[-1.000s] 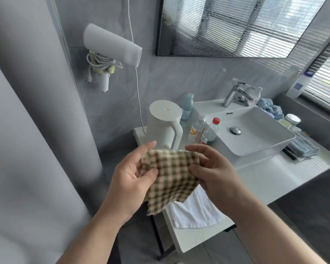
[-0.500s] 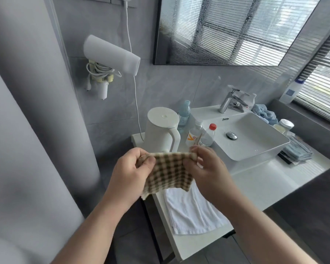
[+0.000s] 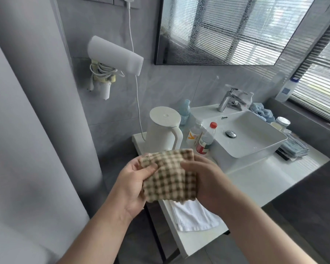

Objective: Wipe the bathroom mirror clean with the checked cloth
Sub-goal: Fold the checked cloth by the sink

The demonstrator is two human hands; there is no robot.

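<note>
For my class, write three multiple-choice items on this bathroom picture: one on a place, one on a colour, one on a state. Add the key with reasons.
1. The white towel lies: A. on a hook; B. on the counter; C. on the floor.
2. The cap of the small bottle nearest the wash basin is: A. red; B. green; C. black.
3. The checked cloth is: A. lying flat; B. hung up; C. held in both hands.
Key: B, it lies at the counter's near edge; A, the cap shows red; C, the left hand and right hand both grip it.
</note>
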